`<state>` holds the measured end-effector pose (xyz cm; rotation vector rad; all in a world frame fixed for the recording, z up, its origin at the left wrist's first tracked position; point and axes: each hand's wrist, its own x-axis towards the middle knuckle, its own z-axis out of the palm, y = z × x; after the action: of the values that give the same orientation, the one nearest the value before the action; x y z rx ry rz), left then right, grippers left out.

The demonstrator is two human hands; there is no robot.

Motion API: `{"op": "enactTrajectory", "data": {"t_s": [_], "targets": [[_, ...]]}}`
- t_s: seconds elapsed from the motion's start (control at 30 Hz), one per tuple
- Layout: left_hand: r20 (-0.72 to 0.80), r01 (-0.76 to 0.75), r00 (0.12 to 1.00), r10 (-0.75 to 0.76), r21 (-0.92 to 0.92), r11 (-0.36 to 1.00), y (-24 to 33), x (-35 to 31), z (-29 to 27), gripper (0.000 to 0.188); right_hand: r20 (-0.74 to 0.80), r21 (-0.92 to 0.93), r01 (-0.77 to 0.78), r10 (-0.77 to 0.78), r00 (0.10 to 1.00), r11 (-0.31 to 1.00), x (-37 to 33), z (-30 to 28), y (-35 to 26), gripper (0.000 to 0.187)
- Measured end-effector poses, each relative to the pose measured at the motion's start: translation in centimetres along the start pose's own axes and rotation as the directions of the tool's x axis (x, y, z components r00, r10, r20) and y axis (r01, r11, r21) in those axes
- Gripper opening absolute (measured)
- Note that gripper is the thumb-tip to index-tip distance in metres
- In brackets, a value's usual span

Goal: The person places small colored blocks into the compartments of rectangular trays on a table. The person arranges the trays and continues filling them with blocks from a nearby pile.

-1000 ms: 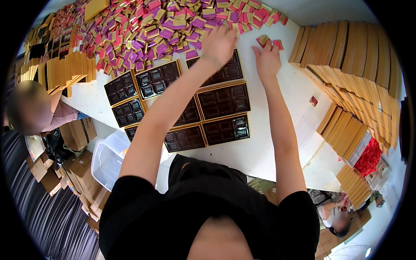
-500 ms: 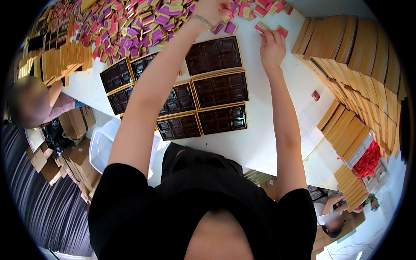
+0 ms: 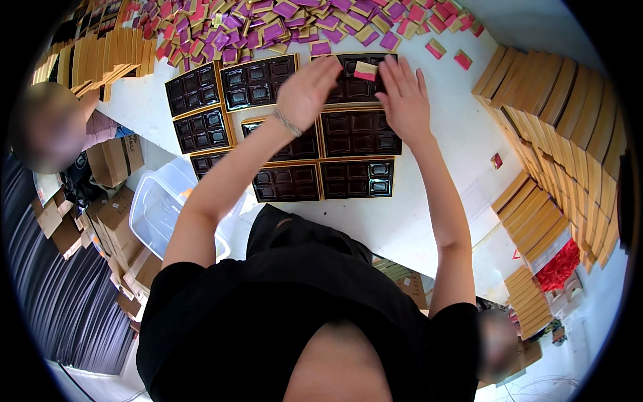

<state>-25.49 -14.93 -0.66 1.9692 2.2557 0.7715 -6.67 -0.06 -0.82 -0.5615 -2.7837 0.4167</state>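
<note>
Dark brown moulded plastic trays (image 3: 352, 132) with square hollows lie in gold-edged box bases on the white table. A small pink-and-gold wrapped piece (image 3: 366, 71) rests on the far right tray (image 3: 355, 94), between my hands. My left hand (image 3: 309, 92), with a bracelet at the wrist, is over that tray's left side, fingers stretched out and slightly blurred. My right hand (image 3: 406, 104) is at its right edge with the fingers spread. Whether anything small sits under the fingertips is hidden.
A heap of purple, pink and gold wrapped pieces (image 3: 268, 30) covers the table's far side. Stacks of gold-edged boxes (image 3: 549, 87) line the right; more boxes (image 3: 120, 53) stand at left. A clear plastic tub (image 3: 157, 208) is below left. Another person (image 3: 50, 127) is at the left.
Both hands have come back from the far wrapped pieces to the far right tray. A pink-and-gold piece now lies on it. My right hand's fingers have spread.
</note>
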Motion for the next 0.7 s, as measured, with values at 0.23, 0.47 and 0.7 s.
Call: {"op": "enactTrajectory", "data": {"t_s": [0.23, 0.47, 0.7], "targets": [[0.307, 0.046, 0.944, -0.124, 0.250, 0.967, 1.2, -1.9, 0.6, 0.063, 0.129, -0.175, 0.077, -0.054, 0.990, 0.982, 0.3, 0.0, 1.7, 0.053], [0.368, 0.041, 0.920, -0.136, 0.255, 0.966, 1.6, -2.0, 0.2, 0.073, 0.135, -0.163, 0.063, -0.041, 0.990, 0.985, 0.1, 0.1, 1.2, 0.052], [0.395, 0.002, 0.912, -0.109, 0.260, 0.966, 1.2, -1.9, 0.0, 0.076, 0.066, -0.196, 0.061, -0.049, 0.997, 0.979, 1.1, -0.5, 2.6, 0.055]]}}
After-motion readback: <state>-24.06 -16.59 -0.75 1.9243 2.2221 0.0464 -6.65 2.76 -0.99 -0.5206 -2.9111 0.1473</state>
